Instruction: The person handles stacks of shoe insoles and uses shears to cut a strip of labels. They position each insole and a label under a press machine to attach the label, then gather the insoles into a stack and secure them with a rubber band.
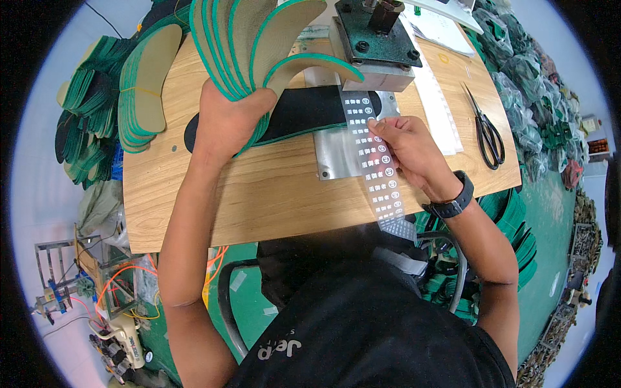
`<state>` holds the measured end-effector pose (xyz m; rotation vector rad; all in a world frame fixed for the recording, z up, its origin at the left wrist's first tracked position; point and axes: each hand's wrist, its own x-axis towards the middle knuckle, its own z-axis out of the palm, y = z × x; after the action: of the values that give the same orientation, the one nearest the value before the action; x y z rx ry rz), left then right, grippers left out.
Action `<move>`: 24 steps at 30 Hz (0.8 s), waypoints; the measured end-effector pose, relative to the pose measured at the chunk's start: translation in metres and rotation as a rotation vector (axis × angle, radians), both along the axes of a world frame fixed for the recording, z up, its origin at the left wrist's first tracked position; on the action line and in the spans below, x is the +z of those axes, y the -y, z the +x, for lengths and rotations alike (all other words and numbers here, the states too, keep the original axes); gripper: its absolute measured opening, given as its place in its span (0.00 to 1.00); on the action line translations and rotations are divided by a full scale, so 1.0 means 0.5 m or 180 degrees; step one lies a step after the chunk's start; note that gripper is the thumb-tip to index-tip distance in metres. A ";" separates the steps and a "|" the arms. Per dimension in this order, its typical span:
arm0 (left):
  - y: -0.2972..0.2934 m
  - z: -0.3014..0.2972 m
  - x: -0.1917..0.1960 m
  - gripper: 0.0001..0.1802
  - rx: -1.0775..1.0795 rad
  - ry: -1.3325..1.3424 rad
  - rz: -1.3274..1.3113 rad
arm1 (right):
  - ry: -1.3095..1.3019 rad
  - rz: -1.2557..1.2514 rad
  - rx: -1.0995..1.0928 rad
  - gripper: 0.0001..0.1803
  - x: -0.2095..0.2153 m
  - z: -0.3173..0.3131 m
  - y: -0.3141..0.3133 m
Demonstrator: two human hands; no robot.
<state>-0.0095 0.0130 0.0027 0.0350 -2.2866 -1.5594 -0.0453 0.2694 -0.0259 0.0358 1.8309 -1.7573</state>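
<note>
My left hand [228,121] is closed around a fanned bunch of insoles [242,39], beige with green edges, held above the table. A black insole [301,113] with a green edge lies flat below it, its right end on a metal plate [333,158] by a heat press [378,45]. Between thumb and fingers, my right hand [411,150] pinches a clear strip of white printed labels [370,158]. The strip passes over the black insole's right end, and its lower end hangs past the table's front edge toward my lap.
Black-handled scissors [490,139] lie on the wooden table [284,207] at right, beside a long white sheet [435,97]. A banded insole stack [145,90] stands at the left edge, with more insole piles [90,97] beyond. Filled plastic bags [524,71] are heaped at the right.
</note>
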 end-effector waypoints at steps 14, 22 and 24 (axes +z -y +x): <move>-0.020 0.001 -0.024 0.21 -0.0163 0.0111 -0.0357 | 0.0072 0.0002 -0.0083 0.13 0.004 0.003 0.003; -0.036 -0.019 -0.039 0.41 -0.0785 0.0044 -0.1551 | 0.0254 -0.0527 -0.0524 0.15 0.019 0.016 -0.003; -0.047 -0.016 -0.031 0.40 -0.0525 0.0136 -0.1898 | 0.0037 -0.0503 -0.0356 0.14 -0.001 0.011 -0.010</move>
<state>-0.0174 0.0364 -0.0128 -0.2834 -2.7500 -0.8886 -0.0397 0.2745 -0.0262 0.0874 1.7054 -1.9703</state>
